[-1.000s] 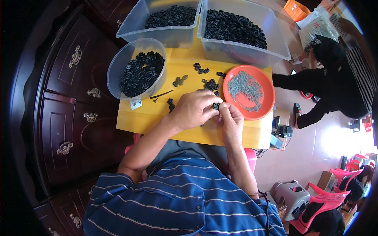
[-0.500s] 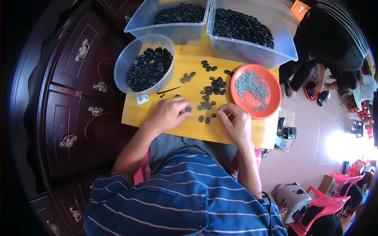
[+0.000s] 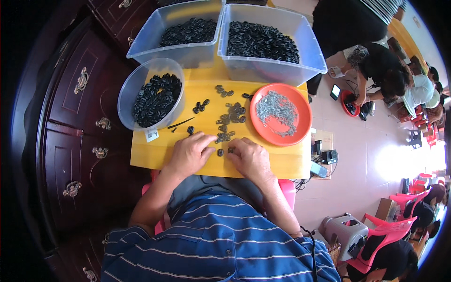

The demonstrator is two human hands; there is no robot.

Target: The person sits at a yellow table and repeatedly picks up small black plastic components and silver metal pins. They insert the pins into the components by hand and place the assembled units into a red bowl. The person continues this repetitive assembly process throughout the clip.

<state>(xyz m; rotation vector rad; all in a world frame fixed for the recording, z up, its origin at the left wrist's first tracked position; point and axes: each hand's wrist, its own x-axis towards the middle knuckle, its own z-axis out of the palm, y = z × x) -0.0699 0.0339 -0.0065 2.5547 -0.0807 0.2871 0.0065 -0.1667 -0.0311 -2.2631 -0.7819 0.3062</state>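
My left hand is over the yellow table, thumb and forefinger apart, with nothing visible between them. Its fingertips reach the edge of a loose cluster of small black oval pieces. A couple of similar pieces lie just beyond its knuckles. To the right, my right hand pinches a small black oval piece, mostly covered by the fingers. One more oval piece rests on the table between my hands. Farther back is a larger group of dark pieces.
A red-orange plate of small silvery pins stands at the right. A round clear tub and two clear bins hold many black pieces. A thin black strip lies near the tub. Other people work at the upper right.
The view has shifted, so the table sits farther left and lower. My left hand no longer shows the oval piece it held. My right fingers have closed on a piece near the front.
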